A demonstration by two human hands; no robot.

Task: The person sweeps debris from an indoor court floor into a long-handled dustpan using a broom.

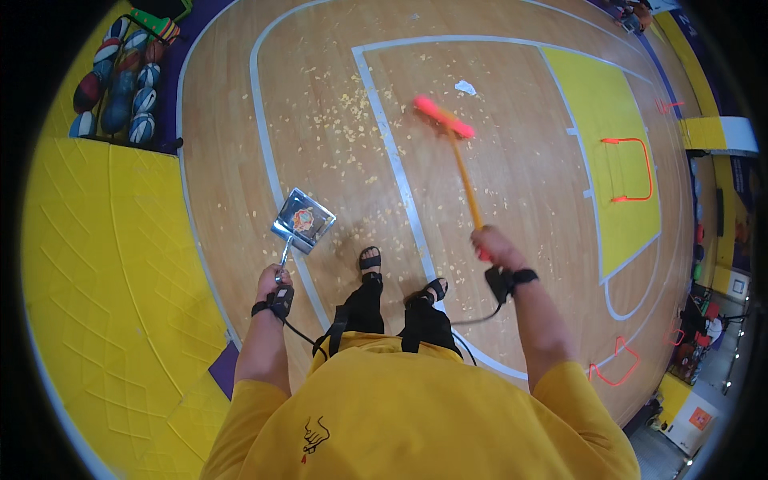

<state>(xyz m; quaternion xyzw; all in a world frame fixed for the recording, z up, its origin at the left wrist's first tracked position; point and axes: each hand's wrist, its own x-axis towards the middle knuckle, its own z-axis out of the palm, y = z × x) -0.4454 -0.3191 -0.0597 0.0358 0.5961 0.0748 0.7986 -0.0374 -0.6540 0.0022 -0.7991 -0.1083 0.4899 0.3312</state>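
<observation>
My left hand point(272, 282) is closed round the handle of a shiny metal dustpan point(316, 214), which has a coloured sticker in its pan. The pan is held out ahead of my feet, left of centre. In my right hand point(498, 246) is the orange handle of a broom point(466, 178); its pinkish-red head reaches far out ahead and looks slightly blurred. Many small pale scraps point(348, 108) are strewn over the wooden floor, thickest left of the broom head. A crumpled white piece point(465, 87) lies just beyond the head. Whether the broom head touches the floor, I cannot tell.
Yellow padding point(112, 256) runs along the left. A rack of basketballs point(120, 88) stands at the far left. Red hurdle-like frames point(648, 170) stand on the right, with another point(620, 364) nearer. My sandalled feet point(370, 260) are on the court, and dark cables hang from my wrists.
</observation>
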